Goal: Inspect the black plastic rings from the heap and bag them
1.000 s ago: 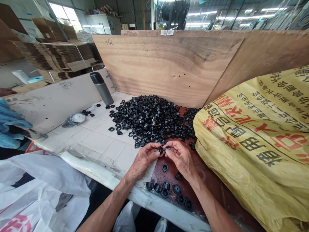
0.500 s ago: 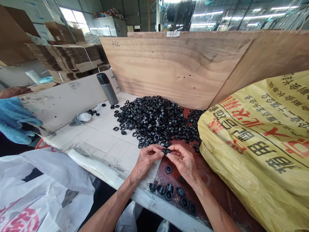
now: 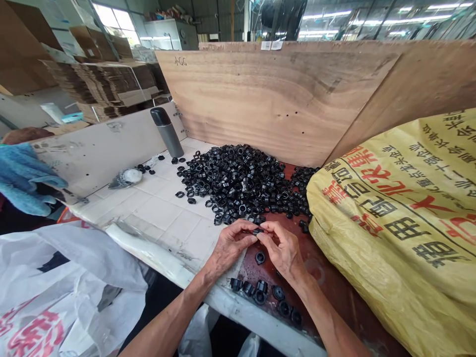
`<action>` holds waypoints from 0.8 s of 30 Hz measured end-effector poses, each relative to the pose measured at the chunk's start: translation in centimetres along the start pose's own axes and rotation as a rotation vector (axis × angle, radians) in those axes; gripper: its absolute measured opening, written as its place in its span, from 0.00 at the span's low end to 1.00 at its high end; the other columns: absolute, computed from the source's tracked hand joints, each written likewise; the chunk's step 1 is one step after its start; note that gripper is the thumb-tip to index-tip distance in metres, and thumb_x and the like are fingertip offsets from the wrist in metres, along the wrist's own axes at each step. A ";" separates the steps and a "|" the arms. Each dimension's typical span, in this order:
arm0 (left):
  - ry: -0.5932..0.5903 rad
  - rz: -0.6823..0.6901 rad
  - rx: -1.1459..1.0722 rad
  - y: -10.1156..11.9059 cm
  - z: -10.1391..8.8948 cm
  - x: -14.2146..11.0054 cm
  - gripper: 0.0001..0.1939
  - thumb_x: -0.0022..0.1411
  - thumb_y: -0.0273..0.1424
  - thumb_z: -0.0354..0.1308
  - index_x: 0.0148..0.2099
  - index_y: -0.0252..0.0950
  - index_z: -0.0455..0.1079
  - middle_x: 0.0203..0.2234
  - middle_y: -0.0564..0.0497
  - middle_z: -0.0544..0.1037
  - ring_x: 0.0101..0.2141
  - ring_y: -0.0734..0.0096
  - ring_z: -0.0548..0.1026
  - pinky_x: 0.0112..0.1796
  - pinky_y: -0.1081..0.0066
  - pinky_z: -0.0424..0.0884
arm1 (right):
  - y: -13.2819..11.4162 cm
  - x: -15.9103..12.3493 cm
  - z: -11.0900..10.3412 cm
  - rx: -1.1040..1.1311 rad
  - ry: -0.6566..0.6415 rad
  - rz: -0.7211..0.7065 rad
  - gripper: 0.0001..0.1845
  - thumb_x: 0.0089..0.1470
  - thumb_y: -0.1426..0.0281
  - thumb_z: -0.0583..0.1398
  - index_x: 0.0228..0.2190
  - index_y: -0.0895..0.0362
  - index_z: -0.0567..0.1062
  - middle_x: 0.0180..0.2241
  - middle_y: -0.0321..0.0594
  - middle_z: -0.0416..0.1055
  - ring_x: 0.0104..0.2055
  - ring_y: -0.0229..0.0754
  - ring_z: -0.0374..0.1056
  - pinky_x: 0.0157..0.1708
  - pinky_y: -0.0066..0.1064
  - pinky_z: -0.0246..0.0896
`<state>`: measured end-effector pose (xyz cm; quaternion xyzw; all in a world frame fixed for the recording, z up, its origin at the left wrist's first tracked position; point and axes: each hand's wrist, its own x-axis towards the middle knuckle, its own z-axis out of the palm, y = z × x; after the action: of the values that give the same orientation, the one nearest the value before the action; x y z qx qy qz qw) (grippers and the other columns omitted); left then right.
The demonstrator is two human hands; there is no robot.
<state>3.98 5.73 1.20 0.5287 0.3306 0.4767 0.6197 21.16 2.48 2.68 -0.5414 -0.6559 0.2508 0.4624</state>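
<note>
Between the fingertips of both hands is a small black plastic ring (image 3: 257,231), largely covered by the fingers. My left hand (image 3: 231,244) pinches it from the left, and my right hand (image 3: 282,249) grips it from the right. Behind the hands rises a heap of black plastic rings (image 3: 238,181). A single black cap-like part (image 3: 260,257) lies on the red-brown board (image 3: 316,270) just below my fingers. Closer to the table's front edge sit several more black cap-like parts (image 3: 261,292), some upright and some on their sides.
A grey bottle (image 3: 169,134) stands at the back left, near a small plastic bag (image 3: 126,177). Wooden panels (image 3: 260,94) close off the back. On the right bulges a yellow woven sack (image 3: 372,238); a white sack (image 3: 82,282) hangs at the left front. Blue cloth (image 3: 26,173) is at far left.
My fingertips have closed in nearer to each other around the black ring, which shows less now. The view has shifted slightly; the heap and loose parts look unchanged.
</note>
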 end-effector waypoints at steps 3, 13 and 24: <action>-0.004 0.057 0.092 -0.1 0.0 0.0 0.10 0.56 0.32 0.69 0.42 0.37 0.80 0.39 0.47 0.77 0.42 0.64 0.75 0.46 0.67 0.71 | 0.3 -0.2 0.3 0.002 -0.031 0.017 0.07 0.62 0.63 0.58 0.39 0.52 0.73 0.33 0.38 0.76 0.28 0.41 0.73 0.31 0.31 0.68; 0.036 -0.078 -0.028 -1.0 -0.1 0.1 0.12 0.52 0.31 0.71 0.40 0.37 0.79 0.38 0.50 0.78 0.38 0.68 0.76 0.43 0.68 0.73 | -0.1 0.1 0.2 -0.023 -0.011 -0.112 0.06 0.62 0.71 0.57 0.37 0.53 0.75 0.37 0.42 0.76 0.41 0.45 0.73 0.43 0.35 0.68; 0.040 -0.154 -0.114 -0.5 -0.1 0.2 0.13 0.51 0.30 0.72 0.40 0.36 0.78 0.36 0.50 0.81 0.36 0.68 0.77 0.43 0.68 0.72 | 0.8 -0.1 0.4 0.115 -0.003 0.075 0.10 0.57 0.66 0.63 0.41 0.52 0.77 0.41 0.42 0.77 0.40 0.45 0.74 0.41 0.35 0.72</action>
<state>4.04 5.93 0.67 0.4560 0.3549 0.4563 0.6767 21.15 2.69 1.81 -0.5376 -0.6204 0.3062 0.4820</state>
